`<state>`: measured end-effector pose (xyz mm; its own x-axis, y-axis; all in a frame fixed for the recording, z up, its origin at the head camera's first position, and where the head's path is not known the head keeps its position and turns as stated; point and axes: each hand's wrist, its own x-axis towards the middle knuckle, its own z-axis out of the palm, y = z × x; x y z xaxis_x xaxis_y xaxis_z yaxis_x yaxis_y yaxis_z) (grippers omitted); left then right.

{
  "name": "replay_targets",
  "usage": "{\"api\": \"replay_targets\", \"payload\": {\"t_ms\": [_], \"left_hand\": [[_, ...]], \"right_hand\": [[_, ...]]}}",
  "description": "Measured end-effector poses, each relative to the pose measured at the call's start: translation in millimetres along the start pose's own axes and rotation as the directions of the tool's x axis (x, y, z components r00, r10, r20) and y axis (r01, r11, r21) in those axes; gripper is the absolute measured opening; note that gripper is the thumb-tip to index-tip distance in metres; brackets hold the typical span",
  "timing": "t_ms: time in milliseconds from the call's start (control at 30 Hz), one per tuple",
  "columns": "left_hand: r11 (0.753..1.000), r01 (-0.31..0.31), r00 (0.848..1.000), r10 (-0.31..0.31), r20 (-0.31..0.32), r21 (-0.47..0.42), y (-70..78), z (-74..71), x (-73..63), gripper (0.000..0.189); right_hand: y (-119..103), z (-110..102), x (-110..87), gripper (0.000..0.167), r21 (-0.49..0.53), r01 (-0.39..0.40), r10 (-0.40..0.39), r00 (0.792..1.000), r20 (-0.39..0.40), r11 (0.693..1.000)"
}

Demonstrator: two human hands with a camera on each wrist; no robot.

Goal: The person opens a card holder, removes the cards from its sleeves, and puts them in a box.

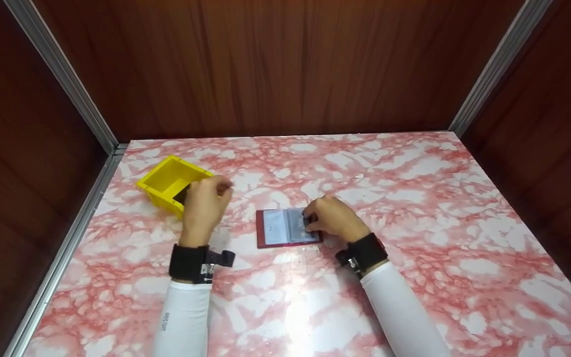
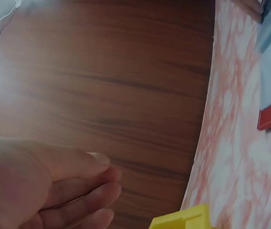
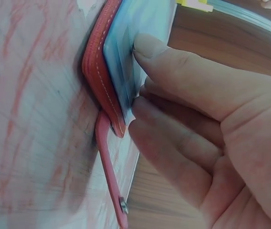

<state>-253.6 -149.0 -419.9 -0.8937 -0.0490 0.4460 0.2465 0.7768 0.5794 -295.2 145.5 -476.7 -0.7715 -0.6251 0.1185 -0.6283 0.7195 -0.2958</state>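
A red card holder (image 1: 260, 229) lies spread on the table, its clear plastic sleeves (image 1: 274, 227) showing. At its right edge my right hand (image 1: 337, 218) pinches the sleeves between thumb and fingers. The right wrist view shows the thumb on the sleeves (image 3: 122, 45), beside the red stitched cover (image 3: 97, 71) and a strap (image 3: 109, 167) with a metal snap. My left hand (image 1: 206, 201) is raised by the right side of a yellow box (image 1: 159, 198). Its fingers are loosely bent, with nothing visible in them in the left wrist view.
Something dark (image 1: 181, 194) sits inside the yellow box, partly hidden by my left hand. The table (image 1: 414, 297) has a red and white marbled top. Brown wood-grain panels (image 1: 285, 69) and metal posts (image 1: 498, 64) enclose its back and sides.
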Motion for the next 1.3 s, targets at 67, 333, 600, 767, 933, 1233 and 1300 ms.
{"api": "replay_targets", "payload": {"t_ms": [67,333,600,767,933,1233,1300], "left_hand": [[1.000,-0.017,0.995,0.019,0.094,-0.022,6.7,11.8,-1.9,0.014],[1.000,0.023,0.935,-0.026,0.354,0.011,17.5,53.1,-8.8,0.011],[0.994,0.056,0.905,-0.092,0.415,0.098,15.1,83.3,-19.4,0.010],[0.989,0.013,0.909,-0.073,0.411,0.146,15.6,93.1,-22.6,0.013],[0.987,0.019,0.900,-0.086,0.428,0.158,14.9,95.5,-22.5,0.013],[0.991,0.049,0.887,-0.102,0.451,0.128,14.0,93.7,-21.2,0.013],[0.991,0.048,0.886,-0.098,0.453,0.122,13.4,93.7,-21.5,0.013]], "right_hand": [[2,-3,-2.2,0.016,0.007,0.016,-0.016,1.000,-0.015,1.000],[11,-14,-8.0,0.018,0.040,-0.042,0.044,0.998,-0.050,0.998],[8,-8,-6.2,0.013,0.003,0.010,-0.010,1.000,-0.008,1.000],[5,-5,-4.6,0.011,-0.027,0.002,-0.002,1.000,-0.008,1.000],[4,-3,-3.0,0.010,-0.050,-0.014,0.014,1.000,-0.003,0.999],[1,-3,-2.0,0.011,-0.025,-0.053,0.054,0.998,0.032,0.998],[1,-2,-1.7,0.010,-0.020,-0.044,0.044,0.999,0.032,0.999]]}}
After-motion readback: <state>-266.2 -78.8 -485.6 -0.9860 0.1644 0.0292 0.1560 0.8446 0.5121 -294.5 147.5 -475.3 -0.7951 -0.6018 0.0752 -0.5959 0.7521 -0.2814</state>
